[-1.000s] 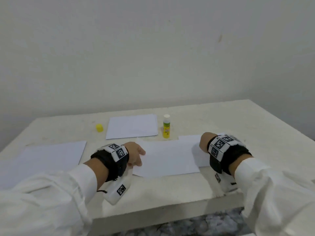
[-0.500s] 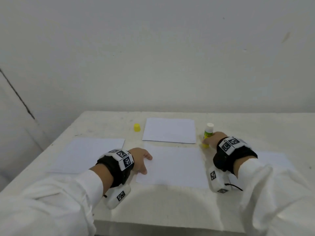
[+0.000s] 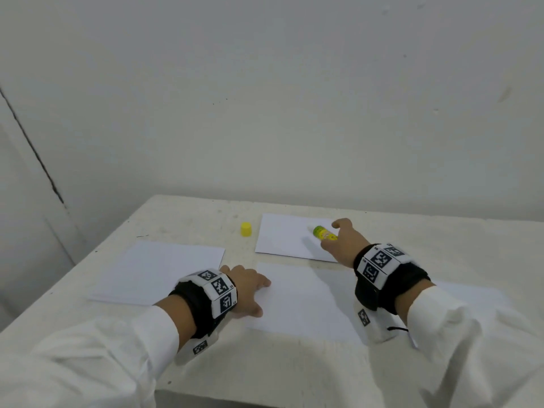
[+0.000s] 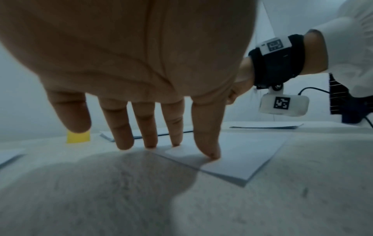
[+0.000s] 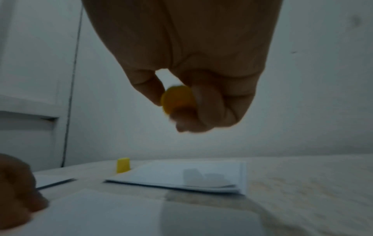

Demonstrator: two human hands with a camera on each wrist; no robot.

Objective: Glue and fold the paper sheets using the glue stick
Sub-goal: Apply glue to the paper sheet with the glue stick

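My right hand (image 3: 341, 241) grips the uncapped yellow glue stick (image 3: 323, 233), tilted to the left and lifted above the far folded sheet (image 3: 282, 237). In the right wrist view its round yellow base (image 5: 177, 99) shows between thumb and fingers. My left hand (image 3: 247, 293) lies flat with straight fingers (image 4: 206, 143) pressing the left edge of the near white sheet (image 3: 306, 301). The yellow cap (image 3: 246, 229) stands on the table left of the far sheet.
A white sheet (image 3: 159, 272) lies at the left of the pale table (image 3: 265, 366), and part of another sheet (image 3: 471, 293) shows at the right behind my right sleeve. A wall stands close behind the table.
My right hand reached to the standing glue stick, took hold of it and lifted it left over the far sheet. The left hand stayed on the near sheet. The head view swung left.
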